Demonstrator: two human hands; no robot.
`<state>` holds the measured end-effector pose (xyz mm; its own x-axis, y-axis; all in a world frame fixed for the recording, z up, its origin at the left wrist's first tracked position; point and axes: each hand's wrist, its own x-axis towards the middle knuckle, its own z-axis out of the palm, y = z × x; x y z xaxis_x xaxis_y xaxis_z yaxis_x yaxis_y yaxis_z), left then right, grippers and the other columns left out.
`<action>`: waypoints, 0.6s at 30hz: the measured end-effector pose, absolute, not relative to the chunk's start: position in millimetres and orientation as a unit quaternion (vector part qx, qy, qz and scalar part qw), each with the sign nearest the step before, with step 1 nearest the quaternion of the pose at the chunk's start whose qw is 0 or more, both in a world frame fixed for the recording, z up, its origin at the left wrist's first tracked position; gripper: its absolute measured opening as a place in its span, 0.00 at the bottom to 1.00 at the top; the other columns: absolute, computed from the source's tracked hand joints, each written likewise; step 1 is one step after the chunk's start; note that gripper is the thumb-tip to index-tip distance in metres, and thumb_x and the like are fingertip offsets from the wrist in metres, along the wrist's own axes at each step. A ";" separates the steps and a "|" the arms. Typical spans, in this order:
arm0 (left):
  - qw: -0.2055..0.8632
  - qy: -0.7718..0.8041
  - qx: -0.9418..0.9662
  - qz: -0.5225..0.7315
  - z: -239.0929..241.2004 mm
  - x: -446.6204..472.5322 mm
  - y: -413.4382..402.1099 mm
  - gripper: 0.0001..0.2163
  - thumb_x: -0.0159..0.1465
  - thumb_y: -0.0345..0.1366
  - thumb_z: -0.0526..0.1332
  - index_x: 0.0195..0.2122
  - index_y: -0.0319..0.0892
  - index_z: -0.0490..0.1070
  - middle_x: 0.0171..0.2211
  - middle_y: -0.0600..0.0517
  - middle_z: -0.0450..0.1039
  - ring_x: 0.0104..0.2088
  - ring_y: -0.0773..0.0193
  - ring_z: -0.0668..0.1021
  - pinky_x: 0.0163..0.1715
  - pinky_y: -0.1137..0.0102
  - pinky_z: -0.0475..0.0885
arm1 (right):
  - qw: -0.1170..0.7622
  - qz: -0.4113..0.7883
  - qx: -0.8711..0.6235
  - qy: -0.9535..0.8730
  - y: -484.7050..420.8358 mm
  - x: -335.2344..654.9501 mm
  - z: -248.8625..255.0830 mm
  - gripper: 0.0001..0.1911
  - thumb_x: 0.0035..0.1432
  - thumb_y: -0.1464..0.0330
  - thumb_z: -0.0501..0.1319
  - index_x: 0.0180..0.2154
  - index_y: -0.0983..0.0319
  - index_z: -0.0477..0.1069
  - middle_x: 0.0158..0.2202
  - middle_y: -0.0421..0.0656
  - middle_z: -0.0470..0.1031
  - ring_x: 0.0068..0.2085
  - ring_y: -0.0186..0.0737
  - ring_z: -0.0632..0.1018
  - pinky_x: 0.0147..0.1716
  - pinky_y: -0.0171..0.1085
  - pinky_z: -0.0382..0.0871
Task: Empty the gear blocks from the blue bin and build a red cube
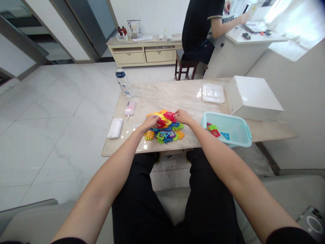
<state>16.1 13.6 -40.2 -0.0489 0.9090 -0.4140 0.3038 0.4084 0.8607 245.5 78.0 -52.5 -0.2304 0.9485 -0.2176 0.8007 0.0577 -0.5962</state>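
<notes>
A heap of plastic gear pieces (166, 135) in blue, green, yellow, orange and purple lies near the table's front edge. My left hand (151, 121) reaches over the heap's left side, its fingers closed on a red gear piece (160, 123). On the other side, my right hand (182, 116) pinches the edge of a pinkish-red gear piece (170, 117) at the top of the heap. The fingertips of both hands are small in view and partly hidden. To the right, a light-blue plastic basin (237, 130) contains several more gear pieces (214, 131).
On the table (162, 93) stand a water bottle (125, 84), a pink packet (130, 108), a white tissue pack (115, 128), a clear lid (213, 93) and a white box (254, 96). Another person (196, 27) sits on a stool at a white desk behind.
</notes>
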 end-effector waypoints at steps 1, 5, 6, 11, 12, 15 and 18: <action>0.509 0.667 0.463 0.286 -40.6 14.6 12.6 0.06 0.70 0.33 0.62 0.42 0.40 0.79 0.36 0.44 0.86 0.32 0.59 0.86 0.30 0.72 0.75 | 0.113 0.300 -0.611 -0.724 78.0 247.5 -51.0 0.14 0.73 0.71 0.63 0.55 0.69 0.79 0.55 0.59 0.86 0.54 0.53 0.86 0.53 0.42 0.78; 0.504 0.653 0.501 0.261 -43.1 6.1 7.0 0.09 0.66 0.27 0.62 0.45 0.40 0.79 0.34 0.47 0.84 0.32 0.61 0.86 0.30 0.74 0.75 | 0.111 0.277 -0.613 -0.732 79.9 254.7 -45.6 0.18 0.73 0.69 0.63 0.59 0.70 0.79 0.57 0.60 0.85 0.57 0.54 0.85 0.54 0.41 0.76; 0.500 0.648 0.513 0.258 -43.7 3.1 5.8 0.10 0.65 0.27 0.62 0.46 0.40 0.80 0.35 0.47 0.84 0.31 0.61 0.86 0.30 0.74 0.75 | 0.115 0.274 -0.610 -0.735 81.0 256.8 -43.9 0.18 0.73 0.70 0.63 0.59 0.70 0.79 0.57 0.59 0.85 0.56 0.53 0.85 0.54 0.41 0.76; 0.406 0.680 0.531 0.300 -42.9 -14.3 4.8 0.11 0.68 0.32 0.63 0.50 0.40 0.79 0.42 0.45 0.84 0.26 0.65 0.83 0.27 0.73 0.74 | 0.175 0.236 -0.576 -0.763 88.9 280.5 -27.1 0.12 0.71 0.72 0.62 0.50 0.67 0.83 0.51 0.56 0.87 0.53 0.51 0.86 0.57 0.41 0.75; 0.383 0.691 0.525 0.317 -41.7 -16.8 5.8 0.11 0.68 0.32 0.63 0.50 0.40 0.78 0.45 0.44 0.84 0.27 0.65 0.83 0.27 0.73 0.74 | 0.203 0.227 -0.573 -0.761 90.2 289.9 -22.0 0.11 0.71 0.72 0.62 0.49 0.66 0.84 0.50 0.54 0.88 0.52 0.50 0.86 0.57 0.42 0.75; 0.343 0.703 0.512 0.355 -36.4 -17.5 10.4 0.12 0.68 0.32 0.61 0.51 0.39 0.78 0.49 0.42 0.84 0.30 0.65 0.84 0.30 0.73 0.76 | 0.306 0.208 -0.583 -0.724 90.8 329.2 -6.0 0.11 0.71 0.69 0.61 0.48 0.65 0.82 0.45 0.51 0.88 0.46 0.47 0.87 0.54 0.43 0.78; 0.333 0.698 0.514 0.371 -31.0 -5.5 17.5 0.13 0.68 0.32 0.61 0.52 0.39 0.79 0.48 0.43 0.85 0.30 0.65 0.84 0.31 0.72 0.76 | 0.395 0.177 -0.602 -0.671 83.5 379.0 7.1 0.12 0.72 0.69 0.59 0.48 0.65 0.81 0.42 0.50 0.88 0.43 0.46 0.87 0.52 0.44 0.80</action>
